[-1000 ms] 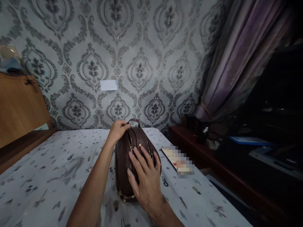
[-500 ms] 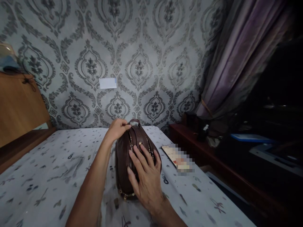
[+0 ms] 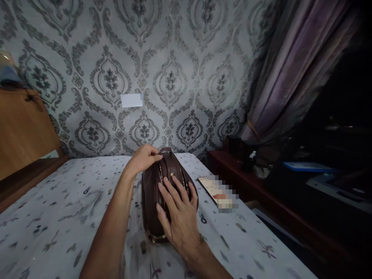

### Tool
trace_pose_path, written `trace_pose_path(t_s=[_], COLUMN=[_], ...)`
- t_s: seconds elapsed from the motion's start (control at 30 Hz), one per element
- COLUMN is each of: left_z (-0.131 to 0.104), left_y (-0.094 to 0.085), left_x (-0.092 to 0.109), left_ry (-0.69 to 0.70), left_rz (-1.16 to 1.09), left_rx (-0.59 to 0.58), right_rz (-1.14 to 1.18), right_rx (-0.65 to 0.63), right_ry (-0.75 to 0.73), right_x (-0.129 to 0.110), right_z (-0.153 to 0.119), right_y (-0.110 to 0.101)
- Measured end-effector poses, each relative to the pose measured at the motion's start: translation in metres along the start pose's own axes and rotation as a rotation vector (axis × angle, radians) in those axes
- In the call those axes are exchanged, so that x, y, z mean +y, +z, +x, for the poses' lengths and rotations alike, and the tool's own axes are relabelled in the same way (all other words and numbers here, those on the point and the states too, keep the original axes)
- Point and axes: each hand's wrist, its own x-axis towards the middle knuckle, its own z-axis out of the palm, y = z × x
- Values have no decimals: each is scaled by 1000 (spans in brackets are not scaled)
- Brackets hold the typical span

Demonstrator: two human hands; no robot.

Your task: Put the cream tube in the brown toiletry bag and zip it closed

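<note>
A dark brown leather bag (image 3: 151, 193) with gold zips stands on a bed covered by a white patterned sheet (image 3: 58, 217). My left hand (image 3: 143, 158) reaches over the far top of the bag, fingers pinched at the zip near its small loop handle (image 3: 166, 150). My right hand (image 3: 177, 211) lies flat on the near side of the bag, fingers spread, pressing it down. What exactly the left fingers pinch is too small to tell.
A phone (image 3: 216, 192) lies on the sheet just right of the bag. A wooden headboard (image 3: 23, 131) stands at the left. Dark wooden furniture (image 3: 261, 193) with small items runs along the right, under a purple curtain (image 3: 290, 69). Patterned wallpaper is behind.
My left hand has crept slightly along the top of the bag toward the loop handle. The right hand stays pressed on the bag. The view has tilted up a little.
</note>
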Motion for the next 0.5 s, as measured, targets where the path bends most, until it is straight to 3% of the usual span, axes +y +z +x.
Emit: trace_pose_path(t_s=[0.3,0.5], left_z=[-4,0], left_y=[-3,5], left_x=[6,2], left_ry=[37,3], left_rz=[6,-19], left_rx=[-59,11], right_rz=[-27,-4], right_rx=[-16,-25], right_ry=[0,18], right_x=[1,-2], right_z=[0,0], right_y=[0,0])
